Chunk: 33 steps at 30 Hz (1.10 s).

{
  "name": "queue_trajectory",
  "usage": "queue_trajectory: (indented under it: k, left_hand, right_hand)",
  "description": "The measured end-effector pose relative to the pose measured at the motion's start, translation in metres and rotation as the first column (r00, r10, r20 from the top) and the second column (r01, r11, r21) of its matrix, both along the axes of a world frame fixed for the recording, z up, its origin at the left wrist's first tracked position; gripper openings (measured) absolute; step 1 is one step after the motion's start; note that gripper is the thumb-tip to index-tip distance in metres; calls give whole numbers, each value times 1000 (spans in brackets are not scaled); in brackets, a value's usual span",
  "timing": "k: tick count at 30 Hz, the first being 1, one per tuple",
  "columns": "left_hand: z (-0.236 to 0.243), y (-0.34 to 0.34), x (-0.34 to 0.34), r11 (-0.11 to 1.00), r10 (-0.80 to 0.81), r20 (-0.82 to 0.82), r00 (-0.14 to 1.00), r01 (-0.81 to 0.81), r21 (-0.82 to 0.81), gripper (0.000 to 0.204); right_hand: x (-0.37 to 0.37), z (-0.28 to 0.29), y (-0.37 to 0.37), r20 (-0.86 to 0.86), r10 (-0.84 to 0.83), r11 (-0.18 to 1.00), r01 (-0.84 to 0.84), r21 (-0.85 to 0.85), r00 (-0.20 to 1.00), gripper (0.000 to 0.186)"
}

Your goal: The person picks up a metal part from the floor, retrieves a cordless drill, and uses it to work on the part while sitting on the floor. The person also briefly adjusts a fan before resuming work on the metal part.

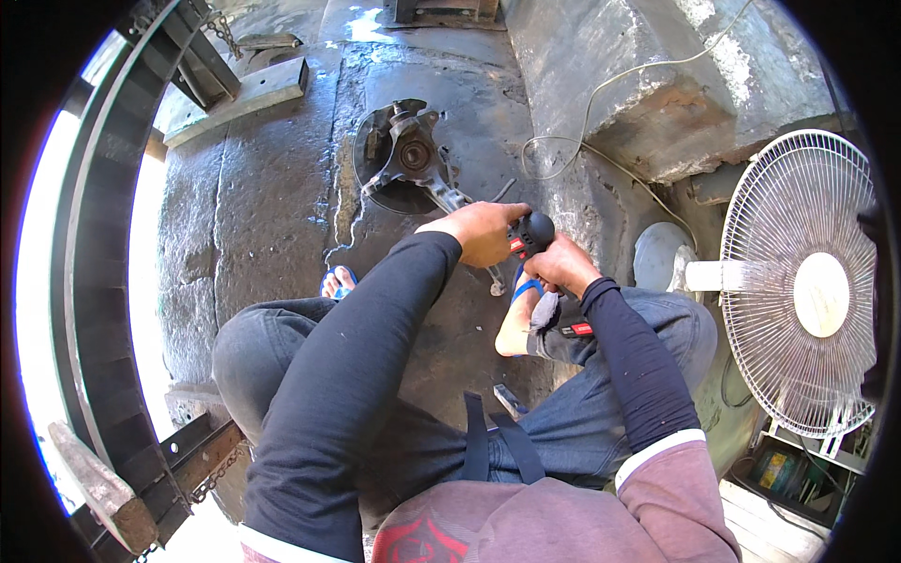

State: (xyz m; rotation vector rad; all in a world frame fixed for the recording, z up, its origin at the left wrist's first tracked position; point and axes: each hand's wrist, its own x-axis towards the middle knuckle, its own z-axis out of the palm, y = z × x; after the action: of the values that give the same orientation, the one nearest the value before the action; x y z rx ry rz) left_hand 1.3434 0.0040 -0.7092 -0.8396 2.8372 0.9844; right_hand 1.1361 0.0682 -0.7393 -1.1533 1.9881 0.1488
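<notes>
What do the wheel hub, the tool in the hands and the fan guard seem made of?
Wheel hub: metal, probably iron or steel; dull grey, brownish at the centre.
Tool: probably a plastic casing, low-sheen black with red patches; partly covered.
Fan guard: probably coated metal wire, pale thin spokes; plastic can't be ruled out.

Dark stained floor [272, 178], grey ledge [596, 56], white fan [822, 294], dark metal frame [101, 253], bright light [42, 300]
</notes>
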Motion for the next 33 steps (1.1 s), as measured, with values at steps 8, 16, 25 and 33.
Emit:
queue_trajectory:
  k: [8,16,25,33]
  left_hand:
    - [5,2,0,998,-17,19,1000,16,64,63]
    - [-24,3,-7,1000,-29,-92,995,29,-7,70]
    - [-37,8,-16,966,86,71,994,-101,237,42]
    - [-50,10,-20,990,-12,185,983,-15,142,44]
  right_hand:
    - [-2,-4,2,-27,-1,1000,1,-1,1000,35]
    - [4,9,3,-42,41,998,-39,45,998,27]
    - [9,21,6,-108,40,996,-31,80,993,25]
    - [14,20,5,-164,75,989,-53,137,984,19]
